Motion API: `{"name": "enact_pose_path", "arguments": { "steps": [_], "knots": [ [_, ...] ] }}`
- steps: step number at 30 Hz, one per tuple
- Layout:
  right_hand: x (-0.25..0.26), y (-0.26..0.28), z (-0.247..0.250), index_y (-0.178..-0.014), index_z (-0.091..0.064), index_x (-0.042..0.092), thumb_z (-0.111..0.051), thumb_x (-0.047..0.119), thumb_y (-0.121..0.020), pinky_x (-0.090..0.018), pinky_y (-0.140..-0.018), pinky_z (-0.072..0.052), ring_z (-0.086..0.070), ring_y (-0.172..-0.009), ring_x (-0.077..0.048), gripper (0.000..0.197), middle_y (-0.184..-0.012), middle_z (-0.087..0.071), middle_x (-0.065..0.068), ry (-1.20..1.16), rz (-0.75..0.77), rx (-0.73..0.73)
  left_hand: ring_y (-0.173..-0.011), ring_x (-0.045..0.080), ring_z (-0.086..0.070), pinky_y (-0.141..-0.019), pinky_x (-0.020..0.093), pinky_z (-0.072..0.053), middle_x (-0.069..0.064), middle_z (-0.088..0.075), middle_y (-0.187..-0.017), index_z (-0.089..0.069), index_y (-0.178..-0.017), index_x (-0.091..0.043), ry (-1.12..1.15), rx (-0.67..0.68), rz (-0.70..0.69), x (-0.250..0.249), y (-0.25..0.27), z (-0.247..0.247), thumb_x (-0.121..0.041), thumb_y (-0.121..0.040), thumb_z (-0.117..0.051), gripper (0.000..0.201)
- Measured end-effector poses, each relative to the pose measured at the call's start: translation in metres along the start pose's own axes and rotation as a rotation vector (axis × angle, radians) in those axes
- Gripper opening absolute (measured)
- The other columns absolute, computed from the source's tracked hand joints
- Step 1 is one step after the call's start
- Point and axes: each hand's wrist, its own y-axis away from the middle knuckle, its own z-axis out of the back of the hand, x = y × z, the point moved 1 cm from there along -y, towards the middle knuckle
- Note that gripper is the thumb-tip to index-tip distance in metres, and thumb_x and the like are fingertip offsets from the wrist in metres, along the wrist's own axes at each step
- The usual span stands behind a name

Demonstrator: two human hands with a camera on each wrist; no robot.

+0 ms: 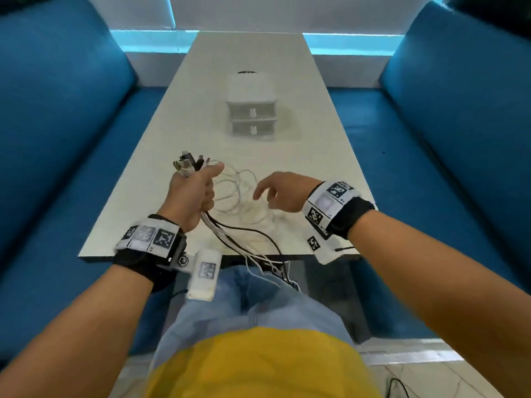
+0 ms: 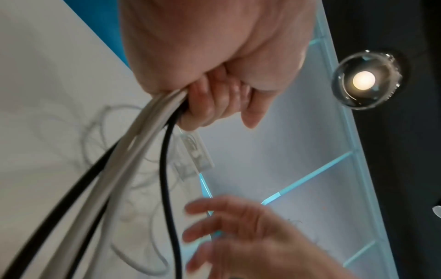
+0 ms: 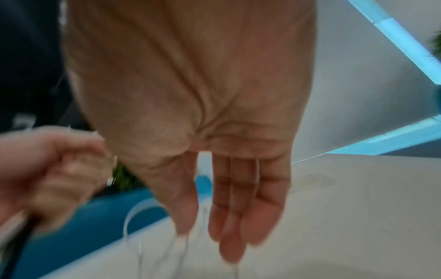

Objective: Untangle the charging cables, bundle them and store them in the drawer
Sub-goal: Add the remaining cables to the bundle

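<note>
Charging cables [image 1: 230, 193]: plug ends gathered in my left hand [image 1: 191, 196], fist tight round bunch; white loops sprawl on bench [image 1: 258, 53] beside fist, tails hang off near edge toward my lap. My right hand [image 1: 283, 192] just right of cables, fingers straight, holding nothing. Drawer unit [image 1: 252, 110] beyond cables, both drawers look closed. Risk: loops look crossed; pulling hard could tighten knots. Hanging tails could snag bench edge.

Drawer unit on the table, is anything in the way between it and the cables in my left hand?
Nothing visible: bare table lies between the cables gripped by the left hand and the drawer unit. Both drawers look closed, though.
</note>
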Motion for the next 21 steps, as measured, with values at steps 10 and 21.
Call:
{"name": "enact_pose_path", "arguments": {
  "steps": [10,21],
  "knots": [
    [0.006,-0.025,-0.023,-0.081,-0.067,0.025,-0.065,0.020,-0.085,-0.027,-0.073,-0.044,-0.057,-0.086,-0.015,0.007,-0.086,-0.055,0.012,0.142,0.030,0.020,-0.039,0.008,-0.018,-0.039,0.021,-0.014,-0.009,-0.024,-0.045,-0.033,-0.060,-0.024,-0.002,-0.071,0.098,0.025,-0.009,0.032,-0.021,-0.089,-0.067,0.045],
    [-0.006,0.003,0.014,-0.082,-0.064,0.016,-0.061,0.005,-0.088,-0.047,-0.084,-0.056,-0.068,-0.089,-0.031,0.013,-0.094,-0.069,-0.012,-0.370,0.101,-0.163,-0.044,0.011,-0.031,-0.039,0.019,-0.027,0.004,-0.056,-0.072,-0.063,-0.100,-0.006,-0.132,-0.125,0.220,0.048,-0.017,-0.002,-0.037,-0.091,-0.060,0.032]
  ]
}}
